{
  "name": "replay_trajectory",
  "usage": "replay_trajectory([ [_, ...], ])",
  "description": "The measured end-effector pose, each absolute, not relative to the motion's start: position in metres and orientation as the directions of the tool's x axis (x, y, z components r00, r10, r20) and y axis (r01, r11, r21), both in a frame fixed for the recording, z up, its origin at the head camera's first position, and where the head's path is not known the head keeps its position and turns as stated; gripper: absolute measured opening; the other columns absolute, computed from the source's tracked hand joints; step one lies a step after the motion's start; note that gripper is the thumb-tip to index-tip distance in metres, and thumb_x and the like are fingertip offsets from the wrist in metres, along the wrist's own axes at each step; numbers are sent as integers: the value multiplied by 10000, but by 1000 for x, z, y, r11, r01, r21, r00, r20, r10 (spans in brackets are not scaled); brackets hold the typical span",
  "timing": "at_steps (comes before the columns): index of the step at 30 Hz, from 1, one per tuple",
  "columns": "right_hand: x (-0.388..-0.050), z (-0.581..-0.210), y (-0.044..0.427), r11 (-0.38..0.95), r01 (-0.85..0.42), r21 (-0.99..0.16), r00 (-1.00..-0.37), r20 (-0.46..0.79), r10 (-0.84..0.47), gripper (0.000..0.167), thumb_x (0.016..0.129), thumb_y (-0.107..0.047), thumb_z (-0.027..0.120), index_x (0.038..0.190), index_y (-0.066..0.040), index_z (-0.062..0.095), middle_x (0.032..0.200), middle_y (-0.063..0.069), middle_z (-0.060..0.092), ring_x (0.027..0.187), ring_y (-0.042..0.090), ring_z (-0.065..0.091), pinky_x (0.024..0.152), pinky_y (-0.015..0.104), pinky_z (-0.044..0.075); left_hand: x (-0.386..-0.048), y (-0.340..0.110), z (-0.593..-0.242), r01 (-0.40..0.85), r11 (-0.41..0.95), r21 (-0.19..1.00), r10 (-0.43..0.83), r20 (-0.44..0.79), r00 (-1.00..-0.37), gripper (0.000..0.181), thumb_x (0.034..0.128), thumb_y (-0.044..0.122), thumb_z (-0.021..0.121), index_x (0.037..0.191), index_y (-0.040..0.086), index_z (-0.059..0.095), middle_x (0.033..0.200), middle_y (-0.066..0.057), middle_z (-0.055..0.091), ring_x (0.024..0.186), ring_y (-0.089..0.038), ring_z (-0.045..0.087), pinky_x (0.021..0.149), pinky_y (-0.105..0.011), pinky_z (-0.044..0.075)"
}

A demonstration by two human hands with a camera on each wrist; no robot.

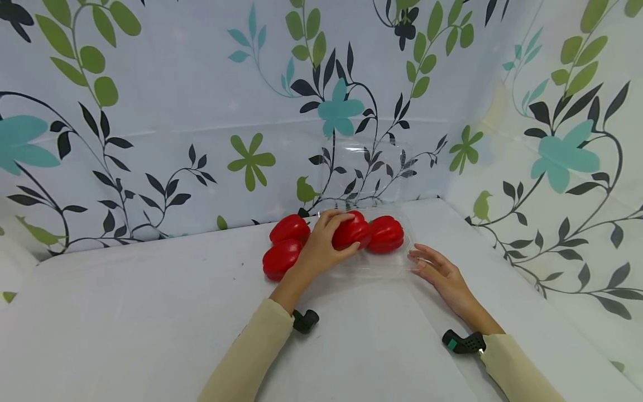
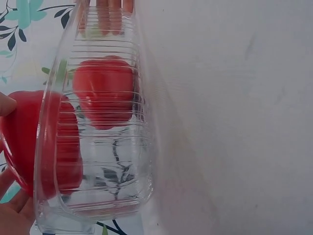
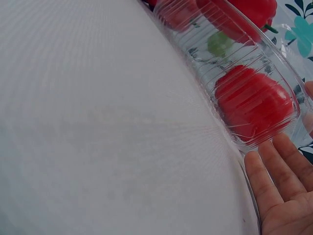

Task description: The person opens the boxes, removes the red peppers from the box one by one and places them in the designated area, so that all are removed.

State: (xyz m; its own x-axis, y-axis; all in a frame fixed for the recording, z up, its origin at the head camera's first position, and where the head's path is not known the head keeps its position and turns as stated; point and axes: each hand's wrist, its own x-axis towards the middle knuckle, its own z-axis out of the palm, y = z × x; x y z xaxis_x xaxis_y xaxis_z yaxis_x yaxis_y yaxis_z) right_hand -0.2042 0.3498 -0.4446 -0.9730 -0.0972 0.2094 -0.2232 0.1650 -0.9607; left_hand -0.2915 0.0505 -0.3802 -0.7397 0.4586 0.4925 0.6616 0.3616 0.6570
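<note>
My left hand (image 1: 319,245) grips a red bell pepper (image 1: 351,233), thumb on the near side and fingers over the far side. This pepper (image 2: 24,142) is at the rim of a clear ribbed plastic container (image 1: 369,271), partly seen through its wall. Inside the container's right part lies another red bell pepper (image 1: 385,234). My right hand (image 1: 442,276) is at the container's right end, its fingers extended and touching the wall. In the right wrist view several fingers (image 3: 279,171) lie nearly straight against that end.
Two more red bell peppers, one farther back (image 1: 289,229) and one nearer (image 1: 281,260), sit on the white table (image 1: 150,324) just left of the container. Behind stands a leaf-patterned cloth (image 1: 191,111), which continues along the right side. The container's clear lid (image 1: 372,167) seems raised at the back.
</note>
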Motion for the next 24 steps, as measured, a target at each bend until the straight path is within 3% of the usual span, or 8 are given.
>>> replay_trajectory([
  [13,-204,-444,349,160,-222,-962,-973,207,-103,493,1031,-140,485,1492,-40,342,1417,181,480,1229,66,535,931,219,503,-284,44,-370,738,310,599,468,579,-667,610,786,154,797,1328,102,523,1363,-106,463,1283,-250,427,902,-416,547],
  [24,-205,-446,349,139,-236,-962,-969,223,-106,494,1026,-111,488,1486,-13,338,1404,162,496,1226,61,537,933,219,503,-281,34,-367,728,333,600,454,574,-681,604,790,150,798,1326,113,521,1372,-97,465,1283,-247,435,895,-419,549],
])
